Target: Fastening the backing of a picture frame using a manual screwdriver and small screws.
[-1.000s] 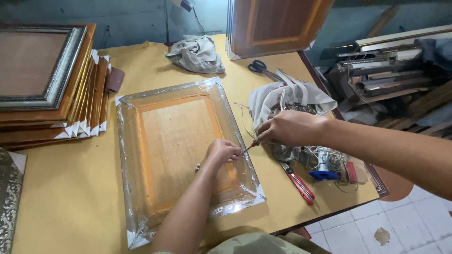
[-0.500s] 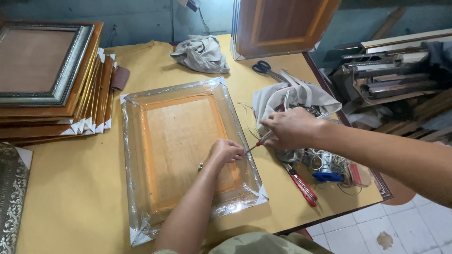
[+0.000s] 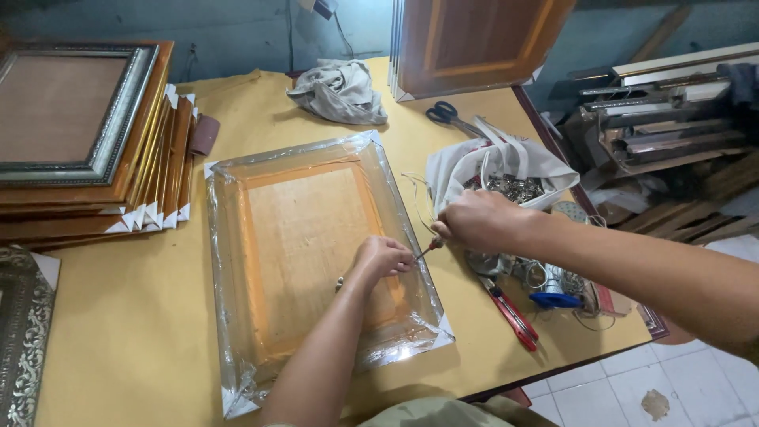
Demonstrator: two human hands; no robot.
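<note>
Fingers of the left hand [image 3: 382, 257] were curled and pressed down on the right rail of the frame [image 3: 316, 253], fingertips pinching something small I couldn't make out. Right hand [image 3: 473, 220] was closed around the handle of a screwdriver [image 3: 428, 248], its tip pointed at the spot under the left fingertips.

The frame lay face down in clear plastic wrap in the middle of the yellow table [image 3: 126, 332], white corner guards showing at its corners.

Versus 1.0 s and 0.5 s ago: both hands held the same grips at the same spot on the right rail; the right hand sat a touch lower and the tool ran flatter. The frame didn't shift. The view differed only slightly.

Around it: stack of frames [image 3: 87, 150] at the table's left, grey rag [image 3: 338, 91] at the back, scissors [image 3: 449, 115] beside a wood panel [image 3: 474, 43] standing at the far edge. White bag [image 3: 498, 170] of metal hardware lay just behind the right hand. Red-handled pliers [image 3: 510, 312] lay near the table's front edge, just right of the frame.
</note>
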